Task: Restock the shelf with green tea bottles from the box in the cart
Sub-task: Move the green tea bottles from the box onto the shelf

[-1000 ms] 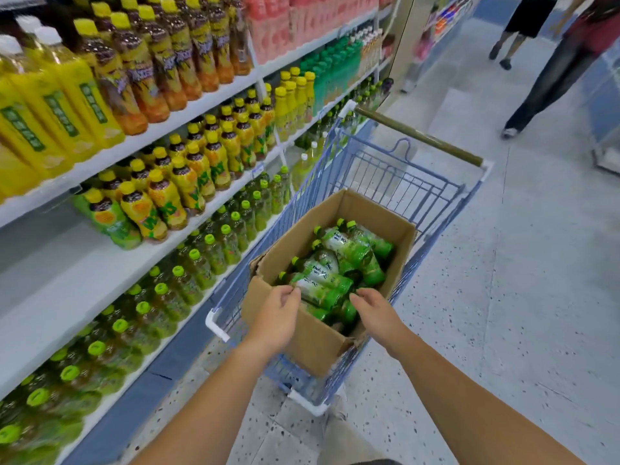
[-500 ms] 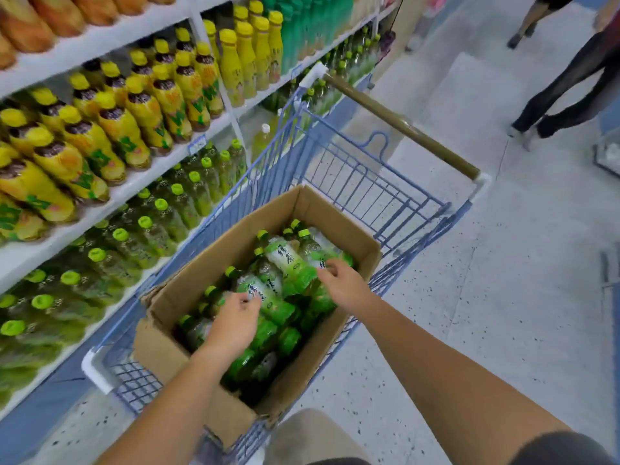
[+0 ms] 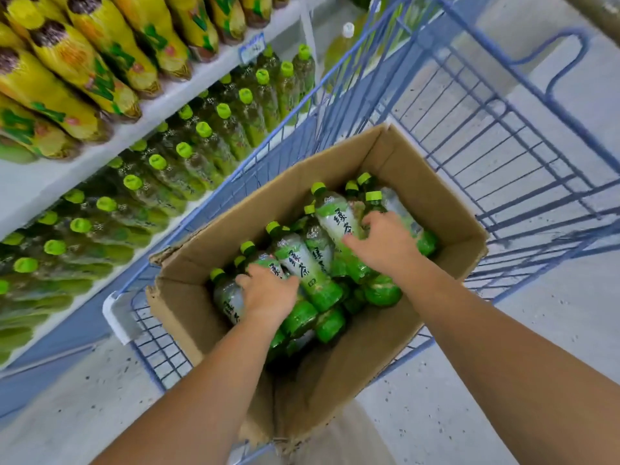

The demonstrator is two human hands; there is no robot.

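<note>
Many green tea bottles (image 3: 302,263) in box (image 3: 422,196), left hand (image 3: 268,295), right hand (image 3: 387,245), grips unclear

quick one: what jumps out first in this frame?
The open cardboard box sits in the blue wire cart at centre frame, piled with green tea bottles lying on their sides. The left hand and right hand are both inside it, each curled over a bottle. To the left, shelf rows of green-capped bottles stand under yellow-wrapped bottles.
</note>
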